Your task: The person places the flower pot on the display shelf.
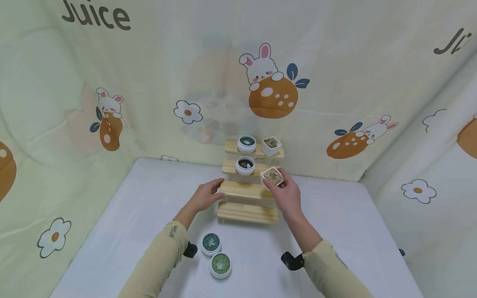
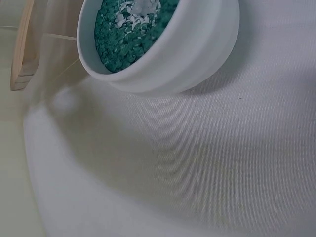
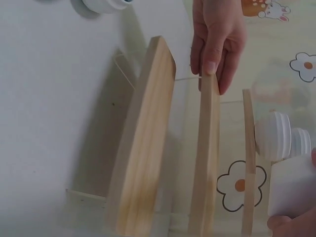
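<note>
In the head view, my right hand (image 1: pixel 288 196) pinches a small square white pot (image 1: pixel 273 176) of beige granules between thumb and fingers, at the right end of the second step from the top of a wooden tiered stand (image 1: pixel 244 189). The pot's white side (image 3: pixel 292 186) shows beside that step in the right wrist view. My left hand (image 1: pixel 204 196) is at the left end of the step below. Seen from the right wrist, the left hand (image 3: pixel 217 37) has its thumb and fingers on either side of that plank's end.
A round white pot (image 1: pixel 246 143) and another square pot (image 1: pixel 271 145) stand on the top step; a round pot (image 1: pixel 245 165) is on the second. Two round pots, one dark green (image 1: pixel 211 243) and one light green (image 1: pixel 221 265), stand on the white tabletop (image 1: pixel 320 223).
</note>
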Action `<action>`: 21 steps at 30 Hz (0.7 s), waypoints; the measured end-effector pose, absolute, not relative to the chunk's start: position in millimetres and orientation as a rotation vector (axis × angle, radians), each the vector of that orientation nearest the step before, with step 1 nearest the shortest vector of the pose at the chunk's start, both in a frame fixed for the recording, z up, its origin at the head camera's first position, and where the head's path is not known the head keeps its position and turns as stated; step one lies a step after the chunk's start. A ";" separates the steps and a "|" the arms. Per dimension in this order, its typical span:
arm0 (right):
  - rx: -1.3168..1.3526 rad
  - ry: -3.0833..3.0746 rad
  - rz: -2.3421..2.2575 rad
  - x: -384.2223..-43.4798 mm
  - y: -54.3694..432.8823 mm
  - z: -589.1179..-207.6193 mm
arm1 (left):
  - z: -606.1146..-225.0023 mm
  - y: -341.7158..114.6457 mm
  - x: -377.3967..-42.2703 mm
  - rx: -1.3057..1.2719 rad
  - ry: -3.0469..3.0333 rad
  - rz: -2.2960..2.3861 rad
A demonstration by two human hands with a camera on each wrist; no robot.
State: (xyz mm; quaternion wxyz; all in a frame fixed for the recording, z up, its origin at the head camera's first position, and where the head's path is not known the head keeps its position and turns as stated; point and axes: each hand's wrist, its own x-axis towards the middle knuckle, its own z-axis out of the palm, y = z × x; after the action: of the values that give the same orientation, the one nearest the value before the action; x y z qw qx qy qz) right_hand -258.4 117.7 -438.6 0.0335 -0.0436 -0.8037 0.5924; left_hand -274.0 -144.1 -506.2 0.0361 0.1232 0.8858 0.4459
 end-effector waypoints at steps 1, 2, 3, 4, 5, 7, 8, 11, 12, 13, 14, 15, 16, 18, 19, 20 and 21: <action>-0.137 -2.468 1.820 -260.5 117.3 -437.3 | -506.3 -144.1 -274.3 0.377 2.722 1.366; -0.138 -2.463 1.817 -262.6 116.7 -436.0 | -506.5 -144.1 -274.5 0.376 2.723 1.364; -0.140 -2.462 1.813 -264.4 116.2 -434.6 | -506.7 -144.1 -274.7 0.376 2.722 1.364; -0.141 -2.457 1.814 -266.5 115.8 -434.0 | -507.0 -144.1 -275.0 0.376 2.724 1.362; -0.141 -2.454 1.816 -268.4 115.2 -433.1 | -507.3 -144.1 -275.2 0.378 2.727 1.360; -0.140 -2.446 1.821 -272.2 114.0 -431.8 | -507.9 -144.1 -275.6 0.381 2.726 1.360; -0.137 -2.446 1.820 -274.1 113.4 -431.5 | -508.1 -144.2 -275.8 0.380 2.725 1.361; -0.129 -2.445 1.812 -279.6 111.5 -431.8 | -508.2 -144.1 -276.1 0.379 2.725 1.358; -0.127 -2.447 1.806 -281.1 110.9 -432.1 | -508.0 -144.1 -276.1 0.379 2.722 1.360; -0.127 -2.449 1.798 -282.8 110.2 -432.6 | -507.8 -144.1 -276.0 0.378 2.720 1.361; -0.130 -2.451 1.792 -284.2 109.6 -433.0 | -507.5 -144.0 -275.9 0.377 2.720 1.362; -0.135 -2.451 1.789 -285.5 108.9 -433.3 | -507.1 -144.0 -275.8 0.376 2.719 1.362; -0.143 -2.450 1.785 -286.8 108.3 -433.6 | -506.7 -143.9 -275.7 0.374 2.718 1.363; -0.149 -2.452 1.779 -289.3 107.2 -434.1 | -506.2 -143.9 -275.5 0.372 2.718 1.364; -0.153 -2.453 1.774 -290.5 106.6 -434.2 | -506.0 -143.9 -275.5 0.369 2.720 1.363; -0.153 -2.456 1.770 -291.6 106.3 -434.2 | -505.9 -143.8 -275.4 0.366 2.721 1.360; -0.155 -2.458 1.761 -292.7 105.8 -434.1 | -505.9 -143.8 -275.3 0.363 2.720 1.358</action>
State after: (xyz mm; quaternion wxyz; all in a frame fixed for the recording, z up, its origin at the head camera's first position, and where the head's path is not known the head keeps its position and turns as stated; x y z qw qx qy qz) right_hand -292.7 105.8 -434.1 0.0570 -0.0512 -0.8104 0.5809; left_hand -275.3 -143.8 -505.9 0.0400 0.1186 0.8877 0.4431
